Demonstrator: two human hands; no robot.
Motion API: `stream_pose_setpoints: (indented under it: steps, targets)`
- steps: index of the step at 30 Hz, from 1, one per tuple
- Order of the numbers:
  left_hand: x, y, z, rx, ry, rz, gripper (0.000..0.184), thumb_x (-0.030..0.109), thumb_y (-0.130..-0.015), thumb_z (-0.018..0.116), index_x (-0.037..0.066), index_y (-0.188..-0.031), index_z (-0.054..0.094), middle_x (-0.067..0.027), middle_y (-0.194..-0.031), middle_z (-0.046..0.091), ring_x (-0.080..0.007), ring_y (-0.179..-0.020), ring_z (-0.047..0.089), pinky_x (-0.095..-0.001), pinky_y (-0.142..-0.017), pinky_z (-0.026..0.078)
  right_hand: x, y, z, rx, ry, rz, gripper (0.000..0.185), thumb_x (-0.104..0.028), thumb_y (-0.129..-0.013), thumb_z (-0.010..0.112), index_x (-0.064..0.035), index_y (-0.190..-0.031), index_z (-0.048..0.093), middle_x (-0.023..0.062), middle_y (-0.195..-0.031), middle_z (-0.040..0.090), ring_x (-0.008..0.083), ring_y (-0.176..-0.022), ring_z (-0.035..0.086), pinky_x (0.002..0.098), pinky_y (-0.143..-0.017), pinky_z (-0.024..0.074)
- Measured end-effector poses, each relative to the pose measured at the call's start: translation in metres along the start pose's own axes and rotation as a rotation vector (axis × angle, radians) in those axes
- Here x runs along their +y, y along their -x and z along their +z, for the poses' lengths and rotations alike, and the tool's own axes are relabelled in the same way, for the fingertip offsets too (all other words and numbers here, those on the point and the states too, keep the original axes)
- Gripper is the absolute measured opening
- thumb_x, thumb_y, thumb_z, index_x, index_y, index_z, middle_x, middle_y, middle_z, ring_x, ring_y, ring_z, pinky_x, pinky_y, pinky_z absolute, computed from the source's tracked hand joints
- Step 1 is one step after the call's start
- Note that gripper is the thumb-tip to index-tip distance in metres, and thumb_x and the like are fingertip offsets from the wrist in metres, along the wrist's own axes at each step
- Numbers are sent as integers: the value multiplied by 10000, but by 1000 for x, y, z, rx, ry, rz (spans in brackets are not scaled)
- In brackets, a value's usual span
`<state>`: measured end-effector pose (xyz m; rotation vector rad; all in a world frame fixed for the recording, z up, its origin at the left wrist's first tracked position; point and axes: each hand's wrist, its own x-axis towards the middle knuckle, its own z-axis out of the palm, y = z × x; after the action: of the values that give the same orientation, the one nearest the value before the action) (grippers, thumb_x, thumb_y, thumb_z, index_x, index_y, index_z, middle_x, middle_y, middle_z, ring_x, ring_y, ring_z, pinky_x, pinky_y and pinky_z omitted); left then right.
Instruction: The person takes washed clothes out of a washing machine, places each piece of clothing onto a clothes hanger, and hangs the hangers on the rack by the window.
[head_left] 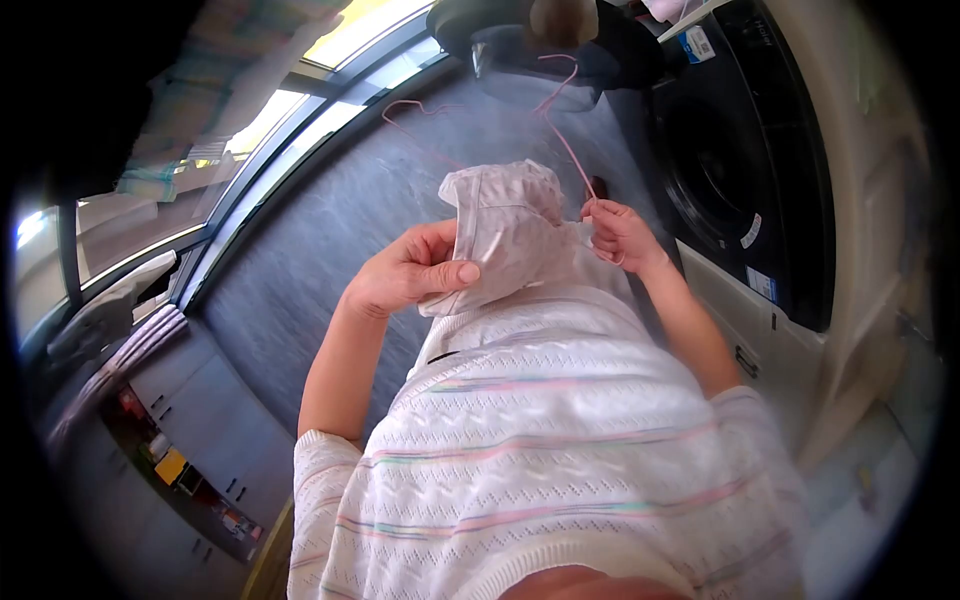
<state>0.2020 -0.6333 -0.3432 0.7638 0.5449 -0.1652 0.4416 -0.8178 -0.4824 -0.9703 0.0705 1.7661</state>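
A pale, thin cloth garment (512, 222) hangs bunched in front of my waist; its kind does not show. My left hand (412, 268) is closed on its left edge, thumb on the near side. My right hand (624, 236) is closed around the lower end of a pink wire hanger (562, 138), beside the garment's right edge. The hanger's hook points away from me. Another pink hook (405, 104) shows beyond the garment on the left, and its lower part is hidden behind the cloth.
To my right stands a black front-loading washing machine (735, 165). Large windows (240, 140) line the left, above grey cabinets (205, 405). A dark rounded object (480, 30) is at the far end of the grey floor (290, 270). Checked cloth (215, 90) hangs upper left.
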Motion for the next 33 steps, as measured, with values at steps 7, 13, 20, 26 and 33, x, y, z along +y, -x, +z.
stream_pose_setpoints:
  steps: [7,13,20,26,33]
  targets:
    - [-3,-23,-4,22,119,107,403,176,-806,615,-1,-1148,495,-49,-1040,573,-128,-957,526,-256,-837,418,-26,23,9,72,468,-55,171,-177,-883,498,-29,-848,575,-64,-466,326,29,-363,272,196,-339,230]
    - [4,-45,23,-116,129,109,412,176,-807,619,16,-1163,487,-26,-1059,563,-103,-937,528,-229,-831,415,-15,20,7,48,208,-67,166,-186,-887,493,-44,-896,577,-71,-475,294,38,-370,246,203,-336,235]
    - [-19,-60,15,-2,171,71,415,180,-817,604,3,-1169,475,-56,-1063,561,-127,-955,531,-264,-849,424,-14,27,-3,-80,-23,-170,172,-179,-897,472,-43,-945,566,-58,-482,271,41,-378,248,195,-337,231]
    - [-7,-62,-14,292,93,146,460,186,-794,627,-19,-1174,469,-88,-1021,583,-150,-910,562,-261,-821,443,-38,39,11,-48,225,-264,156,-144,-878,509,-23,-909,601,-53,-525,421,21,-396,293,174,-355,252]
    - [-8,-58,-25,698,-393,416,278,40,-771,588,8,-1041,531,-46,-883,607,-115,-764,572,-238,-679,457,-57,48,32,6,526,-336,138,-125,-841,568,-14,-891,634,-60,-560,472,3,-427,351,156,-375,283]
